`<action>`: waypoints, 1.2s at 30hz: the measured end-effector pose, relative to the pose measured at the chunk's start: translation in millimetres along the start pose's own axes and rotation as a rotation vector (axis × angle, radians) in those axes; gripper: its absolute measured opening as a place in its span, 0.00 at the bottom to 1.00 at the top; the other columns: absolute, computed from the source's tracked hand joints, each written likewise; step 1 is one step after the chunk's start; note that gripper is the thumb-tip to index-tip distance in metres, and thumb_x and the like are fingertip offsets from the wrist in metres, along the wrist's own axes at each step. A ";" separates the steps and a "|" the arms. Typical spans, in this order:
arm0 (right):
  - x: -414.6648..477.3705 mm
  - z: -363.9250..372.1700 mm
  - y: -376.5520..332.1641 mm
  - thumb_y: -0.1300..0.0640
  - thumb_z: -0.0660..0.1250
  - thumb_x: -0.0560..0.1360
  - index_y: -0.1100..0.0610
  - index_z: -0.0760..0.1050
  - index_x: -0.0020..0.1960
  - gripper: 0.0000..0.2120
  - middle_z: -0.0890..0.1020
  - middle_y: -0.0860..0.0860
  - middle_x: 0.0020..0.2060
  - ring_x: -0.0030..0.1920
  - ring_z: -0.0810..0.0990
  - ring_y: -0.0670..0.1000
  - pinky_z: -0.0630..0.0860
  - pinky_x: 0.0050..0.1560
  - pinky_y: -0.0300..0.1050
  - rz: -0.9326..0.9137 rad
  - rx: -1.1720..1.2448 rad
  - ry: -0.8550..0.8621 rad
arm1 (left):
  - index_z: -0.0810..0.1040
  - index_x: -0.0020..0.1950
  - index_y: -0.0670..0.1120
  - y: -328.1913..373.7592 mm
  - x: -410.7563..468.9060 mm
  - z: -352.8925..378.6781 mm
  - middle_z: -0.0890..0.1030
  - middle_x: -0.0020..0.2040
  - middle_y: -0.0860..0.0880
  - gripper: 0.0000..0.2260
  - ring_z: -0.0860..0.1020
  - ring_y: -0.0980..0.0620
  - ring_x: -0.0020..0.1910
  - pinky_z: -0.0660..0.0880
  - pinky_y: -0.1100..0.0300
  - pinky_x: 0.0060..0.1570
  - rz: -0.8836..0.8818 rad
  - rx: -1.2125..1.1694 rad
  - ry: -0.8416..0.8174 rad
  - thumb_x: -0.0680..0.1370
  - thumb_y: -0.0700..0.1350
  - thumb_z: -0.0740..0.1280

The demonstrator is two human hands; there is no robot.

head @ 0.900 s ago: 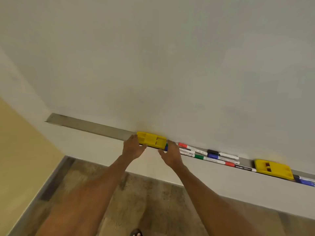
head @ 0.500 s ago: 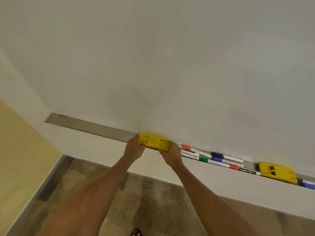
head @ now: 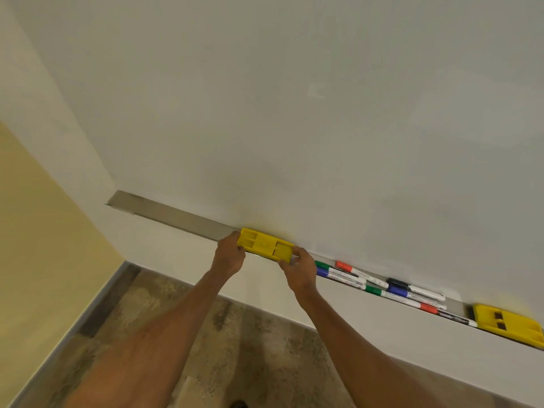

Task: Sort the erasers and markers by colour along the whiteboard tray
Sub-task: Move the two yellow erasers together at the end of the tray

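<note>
Head view: both hands grip a yellow plastic eraser point(head: 265, 243), left hand point(head: 229, 256) and right hand point(head: 298, 267) at its ends, long axis along the grey metal tray point(head: 170, 213), frame centre, under the whiteboard point(head: 294, 113).

tray point(head: 176, 215): running along the whiteboard's lower edge, bare at its left end | yellow eraser point(head: 265, 244): sitting mid-tray | markers point(head: 379, 285): lying in a mixed-colour cluster just right of it | second yellow eraser point(head: 509, 322): lying at far right
</note>
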State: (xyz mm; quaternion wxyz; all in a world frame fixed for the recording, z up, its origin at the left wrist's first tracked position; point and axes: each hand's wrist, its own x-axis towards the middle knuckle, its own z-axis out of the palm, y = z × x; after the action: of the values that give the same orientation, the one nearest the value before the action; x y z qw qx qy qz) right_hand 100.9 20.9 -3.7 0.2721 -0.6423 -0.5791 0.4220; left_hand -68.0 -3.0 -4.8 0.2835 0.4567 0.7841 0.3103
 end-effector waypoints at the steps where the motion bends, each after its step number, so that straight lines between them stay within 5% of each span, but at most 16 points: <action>1: 0.2 7.2 -4.3 0.61 0.73 0.70 0.62 0.75 0.59 0.18 0.80 0.56 0.51 0.49 0.77 0.52 0.74 0.50 0.44 -0.016 -0.003 -0.005 | 0.76 0.58 0.37 -3.7 1.6 -7.7 0.80 0.53 0.35 0.14 0.77 0.36 0.54 0.73 0.49 0.53 -0.006 0.009 0.013 0.75 0.31 0.58; 7: -3.6 54.8 -35.4 0.60 0.73 0.71 0.61 0.70 0.67 0.26 0.76 0.58 0.62 0.61 0.75 0.56 0.74 0.62 0.48 -0.009 0.066 -0.106 | 0.77 0.58 0.36 -29.6 18.5 -56.8 0.81 0.54 0.35 0.16 0.77 0.36 0.54 0.73 0.51 0.53 -0.035 0.016 0.104 0.74 0.30 0.57; 11: -3.4 83.5 -57.4 0.61 0.73 0.70 0.60 0.72 0.63 0.23 0.78 0.57 0.57 0.56 0.78 0.57 0.77 0.60 0.54 -0.012 0.144 -0.163 | 0.77 0.56 0.35 -45.8 29.1 -84.8 0.81 0.53 0.35 0.14 0.78 0.36 0.53 0.72 0.53 0.51 -0.041 0.023 0.129 0.74 0.29 0.57; 15: -2.7 110.4 -77.1 0.63 0.74 0.70 0.58 0.73 0.62 0.22 0.76 0.50 0.49 0.47 0.77 0.50 0.75 0.49 0.44 -0.006 0.241 -0.239 | 0.76 0.58 0.34 -60.4 43.7 -109.9 0.80 0.56 0.35 0.13 0.76 0.36 0.56 0.72 0.50 0.56 -0.071 0.062 0.112 0.75 0.31 0.58; 36: 15.5 201.2 -111.7 0.69 0.70 0.71 0.63 0.70 0.66 0.24 0.78 0.60 0.61 0.60 0.79 0.59 0.76 0.63 0.55 0.060 0.401 -0.506 | 0.64 0.72 0.38 -125.7 96.9 -169.6 0.69 0.71 0.38 0.20 0.68 0.39 0.69 0.66 0.52 0.68 -0.245 0.263 0.024 0.80 0.35 0.55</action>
State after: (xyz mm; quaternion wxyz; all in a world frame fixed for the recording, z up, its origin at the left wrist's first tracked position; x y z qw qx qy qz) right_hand -129.4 28.2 -13.3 0.2279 -0.4673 -0.5147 0.6817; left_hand -300.2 -4.3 -4.5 0.2474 0.3873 0.8710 0.1736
